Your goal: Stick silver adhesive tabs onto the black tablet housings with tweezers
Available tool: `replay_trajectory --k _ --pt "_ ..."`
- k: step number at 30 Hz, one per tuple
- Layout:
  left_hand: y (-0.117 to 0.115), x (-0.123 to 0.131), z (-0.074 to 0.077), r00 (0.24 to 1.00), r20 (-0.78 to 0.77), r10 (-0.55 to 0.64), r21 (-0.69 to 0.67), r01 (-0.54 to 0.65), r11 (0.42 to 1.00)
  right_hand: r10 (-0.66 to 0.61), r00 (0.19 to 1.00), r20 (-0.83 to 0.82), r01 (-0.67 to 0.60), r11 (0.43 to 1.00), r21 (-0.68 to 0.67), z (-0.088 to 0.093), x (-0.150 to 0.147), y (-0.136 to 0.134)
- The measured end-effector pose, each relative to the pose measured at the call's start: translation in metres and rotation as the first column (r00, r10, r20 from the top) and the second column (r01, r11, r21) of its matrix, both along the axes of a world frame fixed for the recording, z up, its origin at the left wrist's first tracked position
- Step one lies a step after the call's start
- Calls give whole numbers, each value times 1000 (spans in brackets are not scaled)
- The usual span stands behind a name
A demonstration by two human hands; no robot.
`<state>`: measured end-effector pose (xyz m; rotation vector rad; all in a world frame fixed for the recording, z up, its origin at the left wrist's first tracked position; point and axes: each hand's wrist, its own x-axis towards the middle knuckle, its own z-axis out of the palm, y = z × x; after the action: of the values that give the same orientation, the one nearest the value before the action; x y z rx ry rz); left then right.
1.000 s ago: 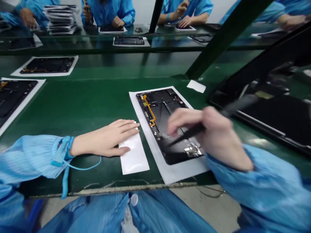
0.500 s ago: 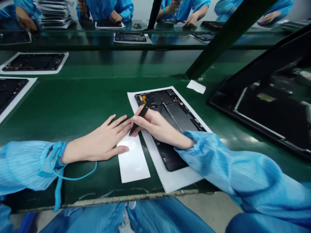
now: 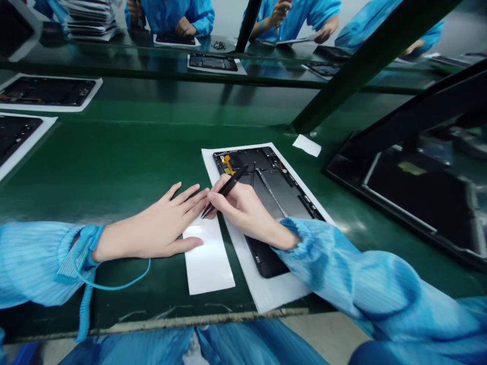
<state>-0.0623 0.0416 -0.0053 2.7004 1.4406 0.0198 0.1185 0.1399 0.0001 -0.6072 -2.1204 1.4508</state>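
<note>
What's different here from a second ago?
The right hand, gripping black tweezers, has moved left off the open tablet housing to beside the left hand. The long orange ribbon cable now shows only as a short piece. The left hand stays on the white paper strip, and the housing stays on its white sheet.

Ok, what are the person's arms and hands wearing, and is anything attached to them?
The left hand and right hand are bare, with no gloves. The left sleeve and right sleeve are light blue, finely striped, with gathered cuffs. The left cuff has a blue strap, a coiled cord and a thin blue cable.
</note>
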Motion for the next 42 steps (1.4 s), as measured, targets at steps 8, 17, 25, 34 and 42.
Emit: replay_trajectory --k 8,17,25,34,42 --pt "1 0 1 1000 1 -7 2 7 1000 -36 999 39 38 999 -32 2 -2 1" --pt "1 0 0 1000 -1 -4 -7 4 1000 -22 999 31 28 977 -212 0 -4 6" --pt "1 0 0 1000 -3 -5 -10 5 1000 -45 999 29 50 974 -219 2 -5 4" --pt "0 -1 -1 1000 6 -5 -3 5 1000 -29 1000 12 31 977 -211 0 -5 5" --pt "1 1 0 1000 30 8 -22 -7 1000 -67 994 -83 35 937 -347 7 -4 6"
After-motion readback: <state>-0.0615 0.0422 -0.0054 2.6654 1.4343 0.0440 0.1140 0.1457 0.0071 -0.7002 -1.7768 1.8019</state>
